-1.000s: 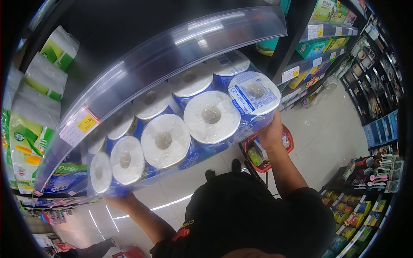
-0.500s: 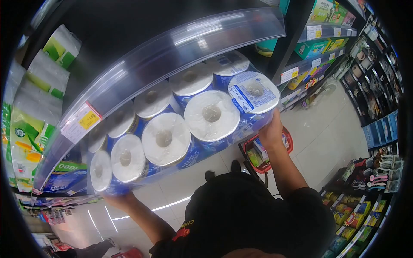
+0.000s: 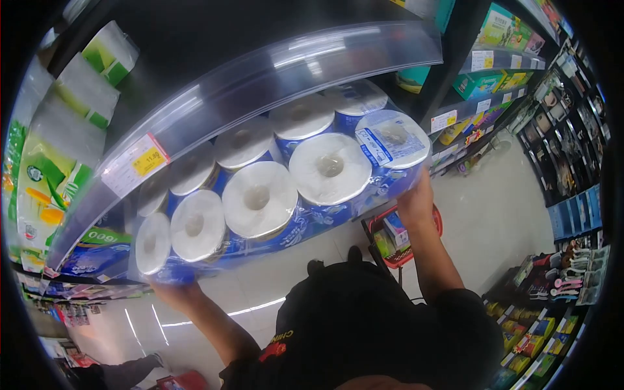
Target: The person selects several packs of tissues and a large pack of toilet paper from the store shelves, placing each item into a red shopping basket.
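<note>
A large clear-wrapped pack of toilet rolls (image 3: 260, 201), white with blue print, lies in two rows partly under the transparent shelf edge strip (image 3: 279, 71). My left hand (image 3: 179, 294) grips its lower left end from beneath; the fingertips are hidden by the pack. At the right end my right hand (image 3: 416, 196) holds the pack's side, its fingers partly hidden under the wrap. A price tag (image 3: 136, 165) is on the strip above the pack's left part.
Green-and-white tissue packs (image 3: 58, 162) are on the left. A red basket (image 3: 396, 240) with goods stands on the floor beside my feet. Shelves of boxes (image 3: 481, 84) rise at the right. Another person's leg (image 3: 130, 372) shows at the lower left.
The front of the pack and both hands have shifted slightly up in the view, a little further under the shelf strip. Both hands keep their hold.
</note>
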Demonstrator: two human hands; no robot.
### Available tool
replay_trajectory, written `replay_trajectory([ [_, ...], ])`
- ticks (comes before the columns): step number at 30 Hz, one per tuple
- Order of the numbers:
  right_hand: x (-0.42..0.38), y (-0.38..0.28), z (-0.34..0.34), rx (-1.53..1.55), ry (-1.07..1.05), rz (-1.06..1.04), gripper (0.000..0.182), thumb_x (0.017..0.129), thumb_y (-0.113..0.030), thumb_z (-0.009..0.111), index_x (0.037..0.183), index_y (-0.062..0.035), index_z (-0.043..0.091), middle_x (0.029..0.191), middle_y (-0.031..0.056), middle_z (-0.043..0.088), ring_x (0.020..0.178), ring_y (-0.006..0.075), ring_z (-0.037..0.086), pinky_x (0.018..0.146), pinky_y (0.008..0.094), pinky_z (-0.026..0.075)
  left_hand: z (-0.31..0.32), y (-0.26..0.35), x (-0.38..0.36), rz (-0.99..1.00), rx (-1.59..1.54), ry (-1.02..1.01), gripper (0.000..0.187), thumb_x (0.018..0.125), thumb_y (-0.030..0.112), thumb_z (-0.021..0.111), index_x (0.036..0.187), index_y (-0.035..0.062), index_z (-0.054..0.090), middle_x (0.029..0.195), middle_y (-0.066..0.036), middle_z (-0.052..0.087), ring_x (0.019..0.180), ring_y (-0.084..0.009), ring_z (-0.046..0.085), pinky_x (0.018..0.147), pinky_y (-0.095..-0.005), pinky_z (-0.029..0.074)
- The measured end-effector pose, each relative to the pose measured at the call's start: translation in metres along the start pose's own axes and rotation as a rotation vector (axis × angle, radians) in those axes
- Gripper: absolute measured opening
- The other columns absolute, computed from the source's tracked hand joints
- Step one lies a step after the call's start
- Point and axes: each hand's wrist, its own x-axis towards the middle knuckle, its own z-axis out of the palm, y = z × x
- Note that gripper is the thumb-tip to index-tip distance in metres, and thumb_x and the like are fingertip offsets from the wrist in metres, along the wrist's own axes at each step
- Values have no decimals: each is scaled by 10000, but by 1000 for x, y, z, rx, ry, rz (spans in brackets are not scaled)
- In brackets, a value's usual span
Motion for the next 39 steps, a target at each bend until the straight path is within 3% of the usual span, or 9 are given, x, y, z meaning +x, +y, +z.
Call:
replay_trajectory([
  [4, -9, -9, 7, -19, -65, -65, 447, 1030, -358, 413, 1369, -69, 457, 1305, 53, 566, 1206, 191, 537, 990, 361, 441, -4, 4, 6, -20, -64, -4, 340, 987, 172, 478, 1227, -64, 530, 1126, -166, 612, 983, -250, 633, 778, -381, 574],
  [11, -15, -35, 29, -141, -195, -225, 496, 1053, -363, 349, 1427, -37, 363, 1419, 80, 449, 1274, 207, 481, 1077, 363, 387, -2, 31, 9, -21, -119, -9, 396, 987, 244, 453, 1261, -31, 536, 1217, -149, 597, 1099, -275, 593, 926, -436, 496],
  [14, -16, -45, 43, -128, -255, -298, 497, 1052, -391, 354, 1377, -26, 445, 1292, 57, 548, 1130, 132, 535, 938, 281, 423, 2, 42, 7, 2, -150, -60, 443, 976, 286, 469, 1310, -4, 501, 1253, -132, 579, 1153, -264, 558, 969, -459, 449],
  [15, -15, -48, 45, -63, -224, -294, 456, 1049, -382, 383, 1385, -74, 410, 1329, 51, 513, 1183, 167, 519, 1010, 337, 420, 5, 46, 4, 20, -164, -76, 446, 976, 284, 470, 1319, 0, 493, 1262, -131, 574, 1159, -258, 554, 970, -456, 447],
  [17, -6, -58, 34, 7, -583, -316, 398, 1053, -409, 368, 1270, -97, 485, 1151, 43, 580, 1006, 151, 569, 893, 320, 452, 6, 52, 4, 27, -197, -92, 443, 974, 283, 482, 1328, 17, 488, 1267, -131, 570, 1151, -244, 552, 972, -449, 440],
  [20, -25, -63, 82, -61, -229, -300, 251, 1042, -386, 429, 1024, -157, 532, 820, -21, 574, 777, 133, 590, 731, 364, 521, 7, 55, 10, 93, -188, -63, 388, 986, 258, 471, 1273, 0, 510, 1234, -109, 589, 1113, -222, 565, 973, -385, 435],
  [24, -11, -66, 64, -83, -344, -322, 276, 1024, -389, 469, 1070, -127, 542, 896, 4, 604, 792, 152, 594, 708, 367, 527, 7, 56, 15, 97, -244, -183, 316, 992, 256, 477, 1175, 12, 561, 1168, -88, 623, 1083, -189, 581, 938, -350, 444],
  [29, -5, -65, 50, -99, -323, -324, 258, 1008, -363, 510, 1047, -113, 560, 881, -4, 600, 775, 137, 581, 704, 344, 496, 13, 52, 8, 155, -197, -62, 306, 983, 241, 511, 1189, 18, 545, 1169, -68, 608, 1096, -178, 567, 940, -338, 426],
  [39, -4, -54, 58, -107, -197, -350, 253, 999, -387, 534, 982, -135, 549, 854, -33, 554, 782, 113, 513, 726, 302, 408, 25, 41, 17, 232, -88, -62, 174, 943, 296, 602, 884, 151, 523, 709, 102, 331, 607, -12, 310, 541, -216, 248],
])
